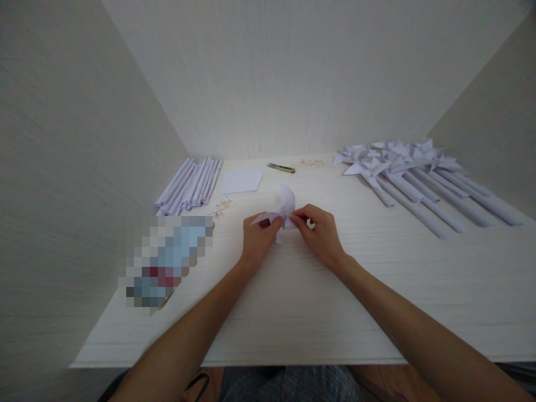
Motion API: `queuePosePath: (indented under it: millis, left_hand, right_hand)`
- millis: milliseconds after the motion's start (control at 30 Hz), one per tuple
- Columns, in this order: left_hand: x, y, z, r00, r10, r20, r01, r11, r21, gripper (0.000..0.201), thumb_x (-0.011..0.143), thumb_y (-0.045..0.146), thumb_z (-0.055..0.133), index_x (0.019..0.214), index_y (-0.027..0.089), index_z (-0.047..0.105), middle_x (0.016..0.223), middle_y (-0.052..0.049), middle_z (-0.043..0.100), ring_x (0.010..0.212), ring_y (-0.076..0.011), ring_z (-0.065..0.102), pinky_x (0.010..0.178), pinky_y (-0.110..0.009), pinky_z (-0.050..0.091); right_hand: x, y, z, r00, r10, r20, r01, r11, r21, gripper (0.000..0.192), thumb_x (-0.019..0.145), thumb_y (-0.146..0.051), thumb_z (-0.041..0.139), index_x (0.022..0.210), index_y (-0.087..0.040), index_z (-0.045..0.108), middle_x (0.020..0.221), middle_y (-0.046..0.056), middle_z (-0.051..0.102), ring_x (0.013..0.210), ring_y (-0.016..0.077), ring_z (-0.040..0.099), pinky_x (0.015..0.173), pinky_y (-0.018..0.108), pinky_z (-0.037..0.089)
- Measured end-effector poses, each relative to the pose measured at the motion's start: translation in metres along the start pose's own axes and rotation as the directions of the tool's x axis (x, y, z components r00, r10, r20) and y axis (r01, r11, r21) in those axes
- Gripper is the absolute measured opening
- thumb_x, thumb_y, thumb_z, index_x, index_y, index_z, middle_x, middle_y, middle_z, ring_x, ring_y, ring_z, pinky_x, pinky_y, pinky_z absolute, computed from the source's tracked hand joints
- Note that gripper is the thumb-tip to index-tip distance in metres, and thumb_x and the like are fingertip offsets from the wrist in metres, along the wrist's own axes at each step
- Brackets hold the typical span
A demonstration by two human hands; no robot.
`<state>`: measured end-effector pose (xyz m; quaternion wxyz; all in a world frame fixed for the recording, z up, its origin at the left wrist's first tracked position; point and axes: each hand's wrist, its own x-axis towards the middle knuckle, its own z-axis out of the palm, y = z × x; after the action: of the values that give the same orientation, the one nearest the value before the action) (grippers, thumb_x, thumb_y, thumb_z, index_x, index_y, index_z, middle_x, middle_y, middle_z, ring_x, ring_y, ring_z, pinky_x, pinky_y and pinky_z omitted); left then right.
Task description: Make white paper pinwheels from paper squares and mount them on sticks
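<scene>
Head view: a folded white paper piece [283,207] is pinched between the left hand [258,239] and right hand [320,233] above the white table [377,301], between rolled paper sticks [190,184] and finished paper pinwheels [414,173].

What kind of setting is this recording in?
Likely a small paper-craft workstation walled by white panels: finished paper pinwheels at right, rolled paper tubes at left, and both hands folding a paper piece.
</scene>
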<state>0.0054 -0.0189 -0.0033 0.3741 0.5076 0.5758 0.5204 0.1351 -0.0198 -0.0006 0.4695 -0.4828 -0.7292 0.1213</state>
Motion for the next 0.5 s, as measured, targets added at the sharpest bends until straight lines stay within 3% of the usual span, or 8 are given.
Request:
queuePosePath:
  millis: [200, 500]
  left_hand:
    - [-0.0007, 0.0012, 0.0006, 0.999, -0.025, 0.022, 0.026, 0.998, -0.055, 0.015, 0.056, 0.028, 0.06, 0.048, 0.015, 0.056, 0.044, 0.005, 0.049, 0.045, -0.0079, 0.044, 0.046, -0.02, 0.036]
    - [-0.0009, 0.0026, -0.0011, 0.999, -0.004, 0.035, 0.005, 1.0, -0.021, 0.015, 0.057, 0.027, 0.059, 0.049, 0.015, 0.057, 0.045, 0.004, 0.05, 0.046, -0.0086, 0.046, 0.048, -0.021, 0.037]
  right_hand:
    - [0.0009, 0.0001, -0.0009, 0.996, 0.093, 0.009, -0.094, 0.994, 0.05, 0.011, 0.072, -0.017, 0.054, 0.061, -0.016, 0.057, 0.057, 0.001, 0.057, 0.053, 0.0107, 0.048, 0.052, 0.024, 0.036]
    - [-0.0001, 0.0002, -0.001, 1.0, -0.009, 0.009, 0.009, 1.0, 0.021, 0.015, 0.074, -0.019, 0.053, 0.06, -0.017, 0.056, 0.058, 0.0, 0.057, 0.054, 0.0107, 0.048, 0.054, 0.024, 0.037]
